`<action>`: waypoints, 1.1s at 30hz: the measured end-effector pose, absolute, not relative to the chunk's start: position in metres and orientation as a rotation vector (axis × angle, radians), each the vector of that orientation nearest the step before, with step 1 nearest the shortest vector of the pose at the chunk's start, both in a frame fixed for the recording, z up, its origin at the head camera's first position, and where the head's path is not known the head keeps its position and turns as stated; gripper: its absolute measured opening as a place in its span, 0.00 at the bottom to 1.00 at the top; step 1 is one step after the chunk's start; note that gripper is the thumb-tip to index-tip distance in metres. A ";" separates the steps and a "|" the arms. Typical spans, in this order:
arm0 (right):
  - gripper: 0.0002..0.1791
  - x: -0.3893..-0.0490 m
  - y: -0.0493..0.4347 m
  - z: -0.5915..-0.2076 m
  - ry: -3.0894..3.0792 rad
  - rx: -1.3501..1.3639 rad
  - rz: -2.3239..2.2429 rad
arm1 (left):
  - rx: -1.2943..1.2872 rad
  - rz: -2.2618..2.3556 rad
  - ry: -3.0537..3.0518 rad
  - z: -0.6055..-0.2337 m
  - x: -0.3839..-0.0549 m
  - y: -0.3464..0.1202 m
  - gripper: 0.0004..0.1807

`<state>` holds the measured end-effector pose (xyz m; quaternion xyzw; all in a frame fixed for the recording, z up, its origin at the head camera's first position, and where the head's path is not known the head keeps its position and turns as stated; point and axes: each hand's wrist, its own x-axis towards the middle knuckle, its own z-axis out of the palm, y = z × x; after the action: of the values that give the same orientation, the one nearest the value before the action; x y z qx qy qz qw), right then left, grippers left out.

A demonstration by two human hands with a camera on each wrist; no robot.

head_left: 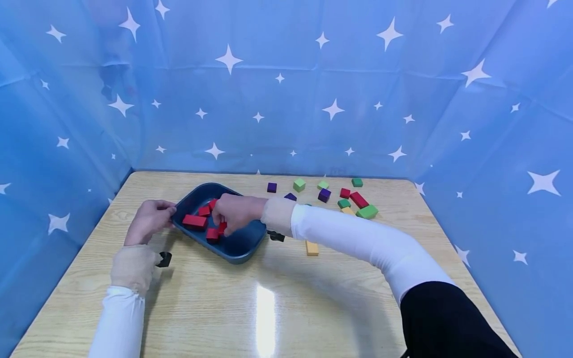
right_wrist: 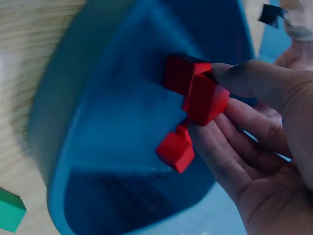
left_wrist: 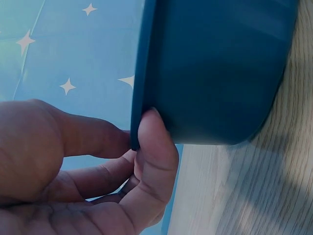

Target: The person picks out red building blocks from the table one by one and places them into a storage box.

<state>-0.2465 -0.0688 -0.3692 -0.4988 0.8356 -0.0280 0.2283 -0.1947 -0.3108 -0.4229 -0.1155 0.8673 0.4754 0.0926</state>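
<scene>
A dark blue plastic tub [head_left: 245,244] stands on the left of the table with several red blocks [head_left: 194,222] inside. My left hand [head_left: 149,220] pinches its rim at the left corner, seen close in the left wrist view. Reaching across into the tub, my right hand [head_left: 237,213] holds a red block [right_wrist: 208,100] between thumb and fingers. Below that block in the right wrist view lie another red block [right_wrist: 177,74] and a red cube [right_wrist: 176,151].
To the right on the wooden table [head_left: 201,303] lie scattered blocks: purple cubes [head_left: 324,195], light green cubes [head_left: 299,185], a red bar [head_left: 359,200], a green block [head_left: 367,212] and a yellow block [head_left: 312,248]. A blue starred curtain [head_left: 286,89] surrounds the table.
</scene>
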 end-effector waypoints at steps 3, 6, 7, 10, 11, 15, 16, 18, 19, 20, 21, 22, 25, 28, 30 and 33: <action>0.14 -0.245 -0.071 -0.374 2.279 -1.369 -0.074 | -0.332 1.411 2.575 -0.422 -0.194 -0.312 0.23; 0.13 -0.244 -0.073 -0.379 2.268 -1.361 -0.065 | -0.332 1.423 2.572 -0.421 -0.195 -0.311 0.23; 0.13 -0.243 -0.073 -0.380 2.266 -1.358 -0.062 | -0.331 1.425 2.574 -0.421 -0.195 -0.311 0.23; 0.14 -0.242 -0.074 -0.387 2.261 -1.338 -0.048 | -0.336 1.420 2.576 -0.421 -0.195 -0.310 0.22; 0.14 -0.242 -0.074 -0.389 2.259 -1.330 -0.043 | -0.335 1.417 2.578 -0.421 -0.195 -0.310 0.23; 0.14 -0.239 -0.074 -0.397 2.249 -1.288 -0.021 | -0.332 1.413 2.572 -0.421 -0.195 -0.310 0.23; 0.14 -0.239 -0.073 -0.398 2.246 -1.283 -0.016 | -0.334 1.412 2.570 -0.421 -0.195 -0.310 0.23; 0.14 -0.237 -0.073 -0.401 2.237 -1.278 -0.008 | -0.338 1.405 2.568 -0.421 -0.195 -0.310 0.23; 0.14 -0.236 -0.072 -0.401 2.233 -1.280 -0.009 | -0.340 1.401 2.566 -0.420 -0.195 -0.310 0.23; 0.13 -0.236 -0.072 -0.403 2.228 -1.274 -0.011 | -0.342 1.395 2.565 -0.420 -0.195 -0.310 0.23; 0.13 -0.236 -0.072 -0.404 2.224 -1.271 -0.016 | -0.345 1.390 2.563 -0.420 -0.196 -0.310 0.24; 0.13 -0.235 -0.071 -0.405 2.219 -1.266 -0.022 | -0.347 1.388 2.559 -0.420 -0.196 -0.310 0.24; 0.11 -0.236 -0.070 -0.409 2.207 -1.248 -0.044 | -0.345 1.386 2.550 -0.421 -0.196 -0.310 0.24; 0.10 -0.235 -0.069 -0.411 2.205 -1.244 -0.055 | -0.350 1.386 2.547 -0.421 -0.196 -0.310 0.24; 0.10 -0.235 -0.069 -0.412 2.211 -1.250 -0.057 | -0.351 1.384 2.550 -0.421 -0.195 -0.311 0.24; 0.11 -0.234 -0.068 -0.413 2.215 -1.251 -0.063 | -0.359 1.383 2.544 -0.421 -0.195 -0.311 0.24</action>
<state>-0.2343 -0.0682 -0.4131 -0.4698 0.8320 -0.0236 0.2940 -0.1946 -0.3111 -0.4206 -0.1222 0.8664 0.4710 0.1117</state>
